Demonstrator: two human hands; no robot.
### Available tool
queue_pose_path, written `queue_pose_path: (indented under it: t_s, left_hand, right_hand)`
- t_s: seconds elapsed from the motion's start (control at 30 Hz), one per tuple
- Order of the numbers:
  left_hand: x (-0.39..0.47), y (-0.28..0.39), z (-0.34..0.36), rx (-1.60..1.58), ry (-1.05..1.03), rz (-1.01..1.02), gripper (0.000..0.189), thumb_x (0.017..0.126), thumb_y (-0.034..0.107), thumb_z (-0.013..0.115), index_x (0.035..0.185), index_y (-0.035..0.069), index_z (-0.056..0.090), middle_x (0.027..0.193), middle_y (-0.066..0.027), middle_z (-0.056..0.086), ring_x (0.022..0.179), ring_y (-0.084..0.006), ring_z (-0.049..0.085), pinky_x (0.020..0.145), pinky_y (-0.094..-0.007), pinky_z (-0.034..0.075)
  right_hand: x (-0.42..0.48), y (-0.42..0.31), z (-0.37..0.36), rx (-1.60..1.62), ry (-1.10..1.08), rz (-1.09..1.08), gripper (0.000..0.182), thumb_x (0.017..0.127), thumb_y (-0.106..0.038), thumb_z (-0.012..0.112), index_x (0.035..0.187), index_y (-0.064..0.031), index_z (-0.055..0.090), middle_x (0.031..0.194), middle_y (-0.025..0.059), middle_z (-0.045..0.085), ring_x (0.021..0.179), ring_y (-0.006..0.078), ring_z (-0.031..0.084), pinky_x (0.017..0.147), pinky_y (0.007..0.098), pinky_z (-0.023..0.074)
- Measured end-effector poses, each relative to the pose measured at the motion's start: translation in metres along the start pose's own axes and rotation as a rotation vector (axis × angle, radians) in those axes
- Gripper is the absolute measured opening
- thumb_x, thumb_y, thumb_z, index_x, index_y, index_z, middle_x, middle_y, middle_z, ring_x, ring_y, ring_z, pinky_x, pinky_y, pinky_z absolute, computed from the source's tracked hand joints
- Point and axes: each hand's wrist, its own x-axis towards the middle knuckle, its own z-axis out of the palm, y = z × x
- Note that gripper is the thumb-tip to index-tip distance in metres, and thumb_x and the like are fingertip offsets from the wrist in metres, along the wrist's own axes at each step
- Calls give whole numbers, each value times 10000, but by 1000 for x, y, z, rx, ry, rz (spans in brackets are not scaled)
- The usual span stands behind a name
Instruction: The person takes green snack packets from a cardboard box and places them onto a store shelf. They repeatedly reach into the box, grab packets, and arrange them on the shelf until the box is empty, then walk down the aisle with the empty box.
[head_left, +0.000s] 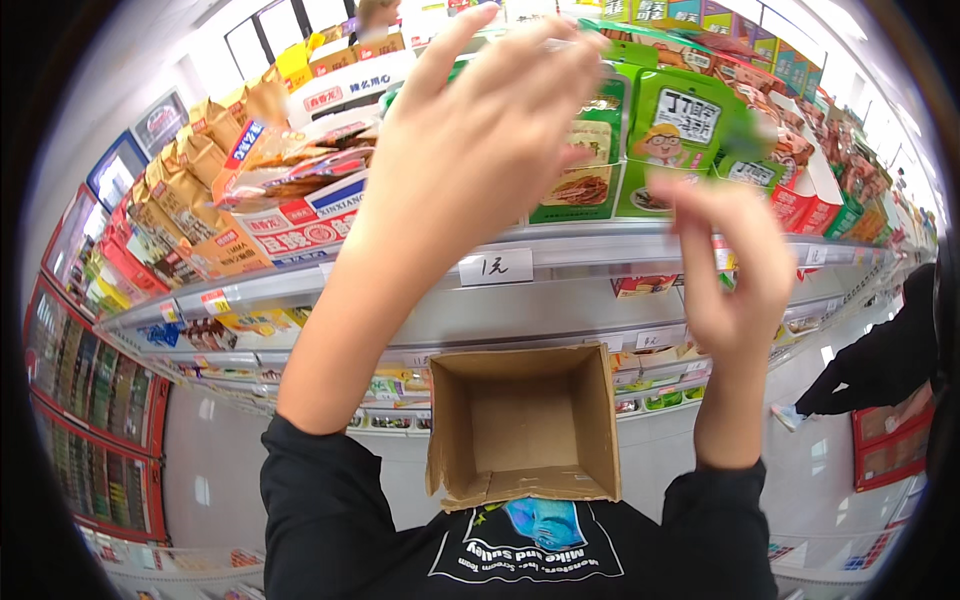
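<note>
My left hand reaches over the upper shelf, its back towards me, in front of green snack boxes. Its fingertips are blurred and partly hidden, so any grip is unclear. Lower and to the right, my right hand is blurred by motion, with bent fingers near a bright green snack display box bearing a cartoon figure. Whether anything lies between those fingers cannot be made out. A darker green snack box stands beside the bright one. Below my hands, against my shirt, is an open-topped brown cardboard box with its bare bottom showing.
The shelf edge carries a handwritten price tag. At left stand a white-and-red snack carton and brown paper snack bags. Red snack cartons stand right. A person's dark-clothed leg shows at the far right.
</note>
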Motion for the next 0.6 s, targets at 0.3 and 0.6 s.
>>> queue_pose_path:
  t_s: [0.3,0.6]
  left_hand:
    - [-304,138,-150,-894,-255,-1442,474,987,349,662,1320,14,622,1327,-155,653,1211,-274,601,1084,-444,439]
    - [-313,257,-170,-1642,-152,-1849,820,1111,402,466,1671,-79,110,1754,-192,173,1634,-292,129,1306,-402,103]
  right_hand:
    - [-319,-85,-12,556,-342,1346,495,992,-159,724,1469,-59,640,643,-75,483,604,61,423,565,293,404]
    - [-252,-73,-19,151,-960,1046,310,962,-288,706,964,21,731,623,194,623,570,335,679,560,431,507]
